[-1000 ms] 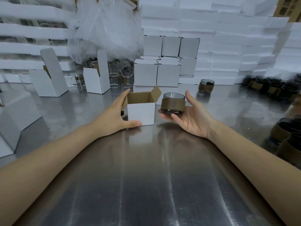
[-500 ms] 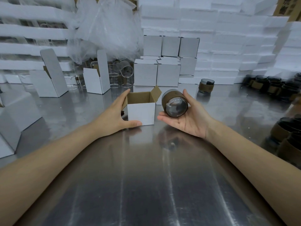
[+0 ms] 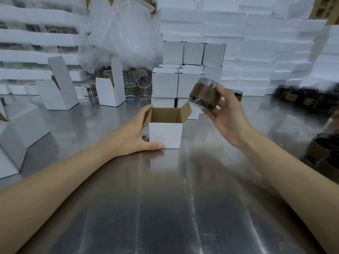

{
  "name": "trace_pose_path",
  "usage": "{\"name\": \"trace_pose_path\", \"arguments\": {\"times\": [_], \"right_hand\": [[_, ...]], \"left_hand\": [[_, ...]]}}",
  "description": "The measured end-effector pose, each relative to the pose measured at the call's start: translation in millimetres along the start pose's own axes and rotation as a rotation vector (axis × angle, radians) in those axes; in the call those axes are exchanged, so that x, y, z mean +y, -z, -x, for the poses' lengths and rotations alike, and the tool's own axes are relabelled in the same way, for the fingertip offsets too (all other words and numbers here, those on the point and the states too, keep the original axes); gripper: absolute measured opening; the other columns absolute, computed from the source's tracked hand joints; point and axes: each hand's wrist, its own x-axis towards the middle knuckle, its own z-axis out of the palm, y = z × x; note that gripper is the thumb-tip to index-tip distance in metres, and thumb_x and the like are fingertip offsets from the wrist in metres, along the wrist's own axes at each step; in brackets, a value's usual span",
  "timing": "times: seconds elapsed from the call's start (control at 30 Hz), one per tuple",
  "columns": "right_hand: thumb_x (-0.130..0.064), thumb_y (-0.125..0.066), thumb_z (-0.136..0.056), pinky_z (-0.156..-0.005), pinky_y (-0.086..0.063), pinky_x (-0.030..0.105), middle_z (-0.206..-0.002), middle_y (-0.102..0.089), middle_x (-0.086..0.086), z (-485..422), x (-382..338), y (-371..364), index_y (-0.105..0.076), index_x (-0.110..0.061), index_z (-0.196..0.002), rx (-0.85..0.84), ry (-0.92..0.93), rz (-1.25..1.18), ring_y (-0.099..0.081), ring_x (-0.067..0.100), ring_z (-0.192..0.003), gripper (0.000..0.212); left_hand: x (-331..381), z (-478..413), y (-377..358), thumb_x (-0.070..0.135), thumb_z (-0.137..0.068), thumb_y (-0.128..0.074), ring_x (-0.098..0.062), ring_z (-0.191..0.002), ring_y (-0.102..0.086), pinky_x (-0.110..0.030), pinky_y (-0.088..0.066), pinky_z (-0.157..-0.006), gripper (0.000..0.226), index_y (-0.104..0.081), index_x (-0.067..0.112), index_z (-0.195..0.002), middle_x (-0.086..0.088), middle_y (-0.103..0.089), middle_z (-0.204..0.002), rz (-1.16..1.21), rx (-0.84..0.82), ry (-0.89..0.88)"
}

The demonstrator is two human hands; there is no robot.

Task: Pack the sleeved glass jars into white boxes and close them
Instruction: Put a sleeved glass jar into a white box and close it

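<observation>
A small white box (image 3: 166,134) with a brown inside stands open on the steel table (image 3: 165,208), its flaps up. My left hand (image 3: 136,133) holds the box from its left side, thumb along the front bottom edge and fingers at the left flap. My right hand (image 3: 222,114) grips a dark glass jar with a brown sleeve (image 3: 203,95), tilted, above and to the right of the box's opening.
Closed white boxes (image 3: 180,70) are stacked behind. Two open boxes with raised lids (image 3: 110,88) stand at the back left beside clear glass cylinders (image 3: 136,87). More sleeved jars (image 3: 302,96) line the right side. Foam sheets and plastic bags fill the background.
My right hand has lifted the jar up and to the right, turning it from mouth-facing-me to tilted on its side above the box. My left hand stays on the box.
</observation>
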Motion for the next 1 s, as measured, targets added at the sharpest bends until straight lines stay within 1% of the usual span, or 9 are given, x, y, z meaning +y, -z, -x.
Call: {"name": "trace_pose_path", "arguments": {"times": [0.17,0.3,0.43,0.5,0.57,0.73,0.8,0.9,1.0], "right_hand": [[-0.038,-0.059,-0.081,-0.087,-0.044,0.023,-0.088,-0.067,-0.016,10.6,-5.4,-12.9,-0.060,-0.031,-0.102,-0.031,0.277,0.321,-0.060,0.005,-0.086,0.022],[-0.025,-0.060,-0.085,-0.074,-0.044,0.009,-0.082,-0.071,-0.015,20.4,2.0,-22.1,-0.056,-0.026,-0.101,-0.141,0.324,0.438,-0.063,-0.003,-0.080,0.017],[-0.016,-0.063,-0.091,-0.084,-0.047,0.029,-0.101,-0.070,0.000,23.9,10.7,-23.7,-0.054,-0.025,-0.102,-0.195,0.269,0.532,-0.063,0.015,-0.093,0.016],[-0.017,-0.062,-0.092,-0.078,-0.047,0.022,-0.106,-0.069,0.002,24.7,14.6,-22.5,-0.054,-0.027,-0.102,-0.218,0.264,0.599,-0.059,0.022,-0.087,0.017],[-0.018,-0.063,-0.092,-0.074,-0.045,0.016,-0.108,-0.068,0.000,24.8,16.4,-21.0,-0.053,-0.030,-0.101,-0.239,0.273,0.654,-0.057,0.017,-0.082,0.018],[-0.019,-0.062,-0.091,-0.102,-0.044,0.038,-0.118,-0.063,0.002,18.7,19.1,-8.6,-0.054,-0.035,-0.098,-0.315,0.300,0.871,-0.057,0.011,-0.114,0.019],[-0.030,-0.058,-0.091,-0.106,-0.041,0.039,-0.126,-0.059,-0.003,16.3,24.7,-3.1,-0.055,-0.038,-0.106,-0.330,0.259,0.880,-0.052,0.010,-0.122,0.017],[-0.057,-0.049,-0.087,-0.108,-0.037,0.030,-0.134,-0.048,-0.017,13.6,36.0,2.8,-0.045,-0.038,-0.126,-0.297,0.218,0.867,-0.044,0.002,-0.126,0.044],[-0.082,-0.046,-0.072,-0.101,-0.043,0.026,-0.136,-0.043,-0.010,10.5,40.8,4.5,-0.033,-0.036,-0.129,-0.194,0.195,0.792,-0.047,0.008,-0.123,0.074]], "left_hand": [[12.8,5.2,-4.0,0.095,-0.046,-0.052,-0.019,-0.125,-0.044,-0.031,-0.038,-0.095,0.124,-0.008,0.038,-0.146,0.001,-0.044,-0.143,-0.246,0.043,-0.065],[18.4,6.6,-6.9,0.094,-0.046,-0.053,-0.019,-0.124,-0.045,-0.032,-0.038,-0.098,0.121,-0.012,0.038,-0.145,0.003,-0.044,-0.143,-0.242,0.059,-0.079],[22.7,7.2,-9.5,0.089,-0.050,-0.059,-0.018,-0.121,-0.049,-0.032,-0.042,-0.094,0.118,-0.015,0.034,-0.145,0.006,-0.048,-0.140,-0.255,0.090,-0.125],[23.1,8.2,-9.9,0.088,-0.052,-0.059,-0.018,-0.119,-0.049,-0.029,-0.040,-0.089,0.116,-0.014,0.035,-0.145,0.006,-0.049,-0.139,-0.267,0.106,-0.129],[23.4,9.0,-9.5,0.089,-0.052,-0.058,-0.017,-0.118,-0.049,-0.027,-0.037,-0.086,0.114,-0.013,0.037,-0.143,0.006,-0.050,-0.139,-0.264,0.113,-0.130],[19.5,9.2,-10.9,0.093,-0.050,-0.053,-0.018,-0.119,-0.049,-0.026,-0.034,-0.086,0.116,-0.011,0.039,-0.143,0.006,-0.049,-0.139,-0.250,0.113,-0.112],[15.9,7.8,-11.3,0.094,-0.049,-0.052,-0.019,-0.123,-0.047,-0.027,-0.035,-0.089,0.120,-0.008,0.038,-0.146,0.005,-0.046,-0.142,-0.251,0.094,-0.073],[12.7,6.2,-11.7,0.094,-0.051,-0.053,-0.017,-0.127,-0.044,-0.031,-0.037,-0.096,0.121,-0.001,0.042,-0.146,0.009,-0.037,-0.150,-0.209,0.050,-0.033],[11.5,6.0,-11.6,0.094,-0.053,-0.049,0.000,-0.106,-0.050,-0.026,-0.037,-0.089,0.125,0.011,0.040,-0.148,0.021,-0.021,-0.153,-0.051,0.060,0.065]]}}
